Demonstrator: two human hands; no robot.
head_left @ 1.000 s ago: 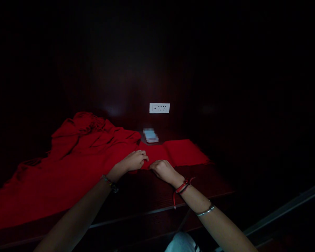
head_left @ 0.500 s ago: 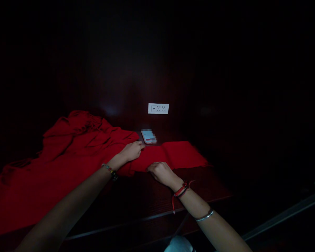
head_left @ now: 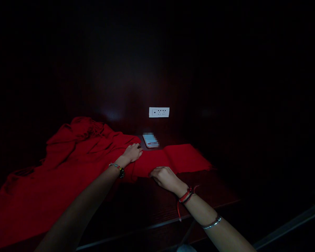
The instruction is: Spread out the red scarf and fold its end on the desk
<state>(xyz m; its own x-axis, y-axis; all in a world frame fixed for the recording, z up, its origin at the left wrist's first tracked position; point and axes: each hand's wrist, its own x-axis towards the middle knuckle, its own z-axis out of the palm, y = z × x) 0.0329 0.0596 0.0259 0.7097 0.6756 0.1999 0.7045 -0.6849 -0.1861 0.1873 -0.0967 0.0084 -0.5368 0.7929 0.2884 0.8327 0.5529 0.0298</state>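
A red cloth (head_left: 76,171) lies over a dark wooden surface, bunched in a heap at the left and spread as a flat, narrow strip with a fringed end toward the right. My left hand (head_left: 133,153) rests on the strip near its far edge, fingers slightly bent and apart. At the strip's near edge my right hand (head_left: 164,176) is closed, its fingertips pinching the red cloth. A phone (head_left: 150,140) with a lit screen lies just beyond the cloth, close to my left hand.
A white wall socket (head_left: 159,112) is set in the dark panel behind the phone. The front edge of the wooden surface (head_left: 157,224) runs below my right hand. A pale rounded thing shows at the bottom edge.
The view has shifted slightly, so the socket, phone and cloth sit lower. My left hand's fingers have spread a little on the cloth; my right hand stays at the near edge.
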